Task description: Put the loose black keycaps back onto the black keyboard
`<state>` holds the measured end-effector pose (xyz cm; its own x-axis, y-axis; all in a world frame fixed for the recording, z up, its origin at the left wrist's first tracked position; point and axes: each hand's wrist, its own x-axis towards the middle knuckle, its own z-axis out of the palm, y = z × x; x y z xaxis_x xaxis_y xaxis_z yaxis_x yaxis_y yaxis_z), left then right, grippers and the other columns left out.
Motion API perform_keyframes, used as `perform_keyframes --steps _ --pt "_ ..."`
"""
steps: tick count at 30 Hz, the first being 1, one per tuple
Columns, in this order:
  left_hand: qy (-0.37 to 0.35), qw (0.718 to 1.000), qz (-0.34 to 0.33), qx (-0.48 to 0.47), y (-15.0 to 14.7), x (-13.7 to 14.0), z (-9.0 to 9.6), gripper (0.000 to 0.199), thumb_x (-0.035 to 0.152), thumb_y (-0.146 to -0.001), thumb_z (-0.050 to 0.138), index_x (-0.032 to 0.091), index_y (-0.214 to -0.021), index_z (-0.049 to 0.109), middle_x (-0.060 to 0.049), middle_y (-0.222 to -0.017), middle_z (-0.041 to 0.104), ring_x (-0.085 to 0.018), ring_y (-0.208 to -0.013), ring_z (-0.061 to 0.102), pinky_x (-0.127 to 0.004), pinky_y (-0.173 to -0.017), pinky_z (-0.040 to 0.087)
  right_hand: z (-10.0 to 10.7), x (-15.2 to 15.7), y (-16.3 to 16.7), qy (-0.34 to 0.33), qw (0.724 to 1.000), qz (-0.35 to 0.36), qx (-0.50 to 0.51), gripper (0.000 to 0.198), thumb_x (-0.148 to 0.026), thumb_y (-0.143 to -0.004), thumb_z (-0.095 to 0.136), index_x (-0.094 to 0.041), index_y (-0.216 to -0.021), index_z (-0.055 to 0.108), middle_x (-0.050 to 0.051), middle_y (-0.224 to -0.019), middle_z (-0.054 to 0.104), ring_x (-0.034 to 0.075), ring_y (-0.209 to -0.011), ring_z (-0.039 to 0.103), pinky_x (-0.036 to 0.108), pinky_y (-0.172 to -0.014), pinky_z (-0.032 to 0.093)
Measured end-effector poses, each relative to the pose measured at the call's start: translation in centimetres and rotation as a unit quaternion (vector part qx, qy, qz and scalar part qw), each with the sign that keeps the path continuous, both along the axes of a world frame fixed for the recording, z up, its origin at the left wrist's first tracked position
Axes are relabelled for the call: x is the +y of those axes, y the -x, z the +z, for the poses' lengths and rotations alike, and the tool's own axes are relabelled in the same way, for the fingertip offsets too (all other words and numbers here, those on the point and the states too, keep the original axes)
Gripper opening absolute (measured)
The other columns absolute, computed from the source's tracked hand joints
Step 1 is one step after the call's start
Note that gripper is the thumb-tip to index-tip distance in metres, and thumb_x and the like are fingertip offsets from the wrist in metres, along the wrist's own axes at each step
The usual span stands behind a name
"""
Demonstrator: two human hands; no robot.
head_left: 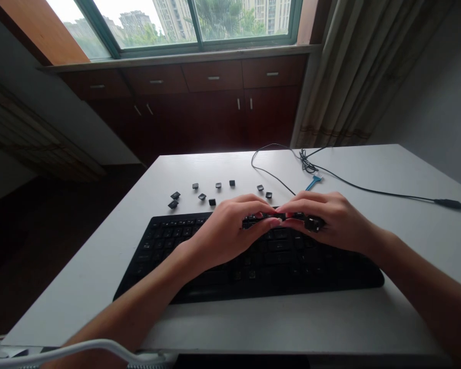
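Note:
A black keyboard lies across the white table, with several key positions bare near its lower middle. Over its upper right part, my left hand is closed, thumb and fingertips pinched together; whatever they hold is hidden. My right hand meets it fingertip to fingertip, also closed. A small dark object with a blocky end sticks out from under its fingers; its kind cannot be made out. Behind the keyboard lie several loose black keycaps. Just beyond my right hand is a blue brush-like tool.
A black cable, bundled at one point, runs over the back right of the table to a plug. A white tube-like bar crosses the lower left. Wooden cabinets stand beneath a window beyond the table.

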<state>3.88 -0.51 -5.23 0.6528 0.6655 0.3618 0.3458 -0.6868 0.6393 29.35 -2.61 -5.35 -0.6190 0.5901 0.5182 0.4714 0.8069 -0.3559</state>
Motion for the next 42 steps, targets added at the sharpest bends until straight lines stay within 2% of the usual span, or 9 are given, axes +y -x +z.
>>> perform_keyframes --steps 7,12,21,29,33,38,42 --pt "-0.121 0.991 0.038 0.033 0.2 -0.8 -1.0 0.025 0.029 -0.100 0.064 0.020 -0.123 0.068 -0.005 -0.115 0.073 -0.021 -0.102 0.068 -0.037 -0.089 0.057 0.0 0.4 -0.7 -0.015 0.999 -0.036 -0.008 0.022 -0.023 -0.094 0.072 -0.022 -0.116 0.070 0.004 -0.103 0.074 0.015 -0.080 0.071 0.028 -0.072 0.056" --pt "-0.187 0.979 0.028 0.073 0.0 -1.4 -1.9 0.031 0.025 -0.102 0.059 0.018 -0.131 0.061 -0.007 -0.119 0.072 -0.023 -0.101 0.066 -0.041 -0.088 0.057 0.3 0.7 -1.2 -0.031 0.997 -0.071 0.000 0.021 -0.024 -0.093 0.073 -0.023 -0.114 0.070 0.004 -0.102 0.074 0.016 -0.084 0.071 0.030 -0.076 0.058" --pt "-0.197 0.973 0.007 0.117 -0.2 -1.7 -2.7 0.024 0.025 -0.103 0.055 0.018 -0.124 0.065 -0.007 -0.119 0.071 -0.023 -0.104 0.064 -0.041 -0.091 0.056 0.8 1.4 -3.1 0.054 0.992 -0.103 -0.057 0.020 -0.038 -0.094 0.072 -0.024 -0.108 0.074 0.003 -0.101 0.074 0.018 -0.082 0.070 0.032 -0.074 0.056" --pt "-0.194 0.973 0.006 0.124 -0.3 -1.6 -2.8 0.024 0.025 -0.104 0.054 0.019 -0.124 0.066 -0.006 -0.120 0.070 -0.023 -0.105 0.063 -0.041 -0.092 0.056 0.7 1.6 -4.0 0.081 0.984 -0.123 -0.100 0.021 -0.042 -0.095 0.069 -0.024 -0.105 0.075 0.004 -0.101 0.074 0.020 -0.081 0.069 0.035 -0.075 0.055" --pt "-0.192 0.975 0.014 0.109 -0.4 -1.7 -2.8 0.026 0.026 -0.103 0.056 0.019 -0.127 0.064 -0.006 -0.120 0.071 -0.023 -0.104 0.064 -0.041 -0.090 0.056 0.7 1.4 -3.2 0.075 0.988 -0.114 -0.078 0.021 -0.041 -0.095 0.070 -0.023 -0.104 0.075 0.005 -0.100 0.074 0.019 -0.081 0.070 0.034 -0.075 0.056" --pt "-0.181 0.982 0.042 0.029 -0.5 -1.8 -2.6 0.045 0.028 -0.100 0.064 0.017 -0.142 0.052 -0.007 -0.125 0.071 -0.021 -0.106 0.065 -0.038 -0.092 0.057 0.4 0.0 -0.4 0.073 0.995 -0.062 0.005 0.019 -0.034 -0.094 0.072 -0.020 -0.108 0.074 0.005 -0.098 0.072 0.015 -0.080 0.069 0.029 -0.073 0.055" --pt "-0.216 0.976 0.029 -0.023 -0.4 -1.8 -2.5 0.037 0.022 -0.097 0.068 0.019 -0.133 0.060 -0.004 -0.117 0.073 -0.016 -0.097 0.065 -0.032 -0.085 0.056 -0.1 -1.2 1.4 0.087 0.995 -0.041 0.028 0.011 -0.029 -0.096 0.069 -0.018 -0.097 0.072 0.004 -0.093 0.072 0.013 -0.073 0.066 0.027 -0.066 0.052"
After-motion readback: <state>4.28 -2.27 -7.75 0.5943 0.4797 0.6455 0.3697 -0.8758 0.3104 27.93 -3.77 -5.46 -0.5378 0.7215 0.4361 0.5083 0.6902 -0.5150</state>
